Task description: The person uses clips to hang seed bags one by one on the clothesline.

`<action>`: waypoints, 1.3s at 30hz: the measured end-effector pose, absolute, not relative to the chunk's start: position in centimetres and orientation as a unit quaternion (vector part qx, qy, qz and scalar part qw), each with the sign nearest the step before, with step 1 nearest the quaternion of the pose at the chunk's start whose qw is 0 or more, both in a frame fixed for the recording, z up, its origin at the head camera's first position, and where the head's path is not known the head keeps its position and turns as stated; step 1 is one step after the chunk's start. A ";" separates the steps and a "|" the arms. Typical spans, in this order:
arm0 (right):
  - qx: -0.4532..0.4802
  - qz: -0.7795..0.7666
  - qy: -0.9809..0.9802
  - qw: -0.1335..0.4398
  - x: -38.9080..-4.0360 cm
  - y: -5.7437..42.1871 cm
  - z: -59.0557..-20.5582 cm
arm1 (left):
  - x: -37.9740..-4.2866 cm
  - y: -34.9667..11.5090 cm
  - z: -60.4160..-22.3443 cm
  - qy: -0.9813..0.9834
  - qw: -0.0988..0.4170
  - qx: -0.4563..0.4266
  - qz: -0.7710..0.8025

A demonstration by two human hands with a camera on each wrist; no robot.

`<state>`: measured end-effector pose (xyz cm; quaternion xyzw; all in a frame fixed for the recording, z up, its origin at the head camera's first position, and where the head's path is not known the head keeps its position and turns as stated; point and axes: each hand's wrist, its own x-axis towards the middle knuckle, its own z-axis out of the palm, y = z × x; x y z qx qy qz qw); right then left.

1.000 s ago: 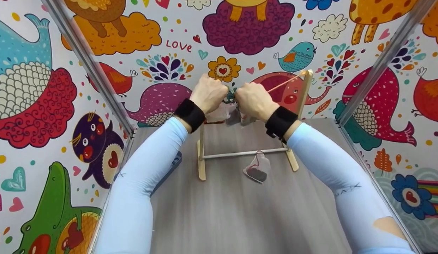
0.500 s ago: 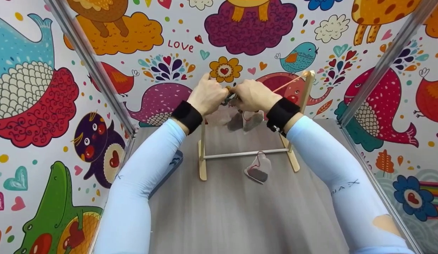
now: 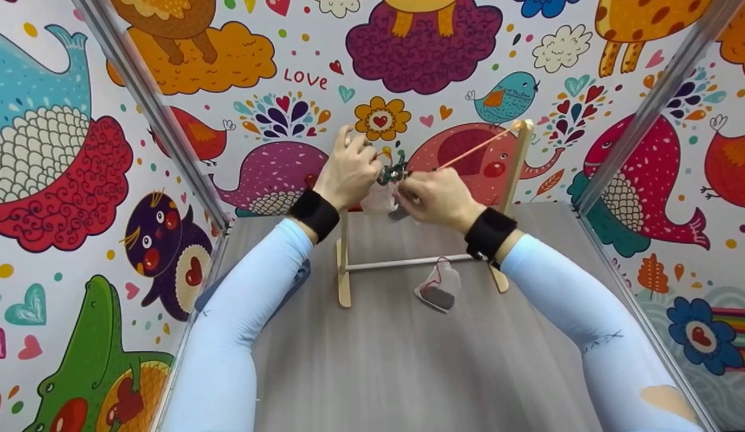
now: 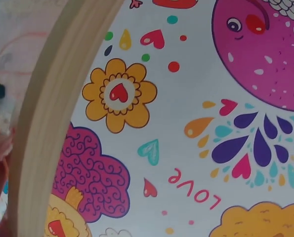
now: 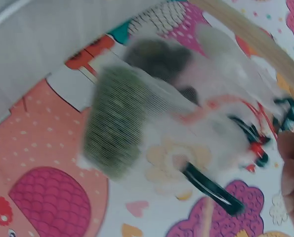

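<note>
My left hand [image 3: 348,172] is at the upper left of the wooden stand [image 3: 518,168], its fingers curled at a cluster of dark green clips [image 3: 394,174]. My right hand [image 3: 441,195] is just right of the clips, thumb and fingers bent; whether it pinches a cord is hidden. In the right wrist view, a mesh bag [image 5: 114,123] with green filling hangs blurred, and a bag [image 5: 159,59] with dark filling hangs behind it. A red cord [image 5: 258,111] runs near my right fingertips [image 5: 290,148]. A stand post crosses the left wrist view, largely hiding my left fingers.
An orange string [image 3: 477,148] stretches to the top of the right post. Another mesh bag [image 3: 438,289] with dark filling lies on the table before the white crossbar [image 3: 417,261]. A blue tray [image 3: 294,285] is partly under my left arm. Printed panels surround the table.
My right hand has shifted down and to the right, off the clips, exposing them. The fingers of my left hand have spread a little, and the hand has turned slightly. Bags beneath have shifted.
</note>
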<state>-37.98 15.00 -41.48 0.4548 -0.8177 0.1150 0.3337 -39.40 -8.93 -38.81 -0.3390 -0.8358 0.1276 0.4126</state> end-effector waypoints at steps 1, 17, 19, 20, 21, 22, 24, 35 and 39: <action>0.467 0.113 -0.805 0.348 -37.8 15.2 -42.2 | -39.4 -9.1 -39.3 -0.825 0.434 -0.341 0.118; 0.349 0.168 -0.875 0.290 -36.2 21.6 -51.6 | -37.0 -14.2 -45.6 -0.747 0.547 -0.351 -0.145; 0.302 0.174 -0.903 0.251 -36.1 22.4 -52.3 | -36.7 -15.6 -46.9 -0.760 0.538 -0.315 -0.183; 0.278 0.176 -0.916 0.229 -36.1 22.8 -52.6 | -36.6 -16.5 -47.7 -0.770 0.529 -0.294 -0.201; 0.254 0.177 -0.928 0.208 -36.1 23.1 -53.0 | -36.6 -17.3 -48.7 -0.780 0.519 -0.271 -0.218; 0.232 0.178 -0.938 0.188 -36.1 23.4 -53.4 | -36.5 -18.2 -49.7 -0.794 0.504 -0.248 -0.231; 0.198 0.171 -0.952 0.156 -36.1 24.0 -54.2 | -36.3 -19.9 -51.9 -0.825 0.464 -0.206 -0.247; 0.158 0.152 -0.972 0.086 -35.5 24.6 -58.6 | -34.4 -24.9 -62.5 -0.970 0.113 -0.022 -0.215; 0.171 0.149 -0.970 0.085 -35.3 24.5 -59.5 | -35.3 -26.1 -66.3 -0.980 0.053 0.004 -0.194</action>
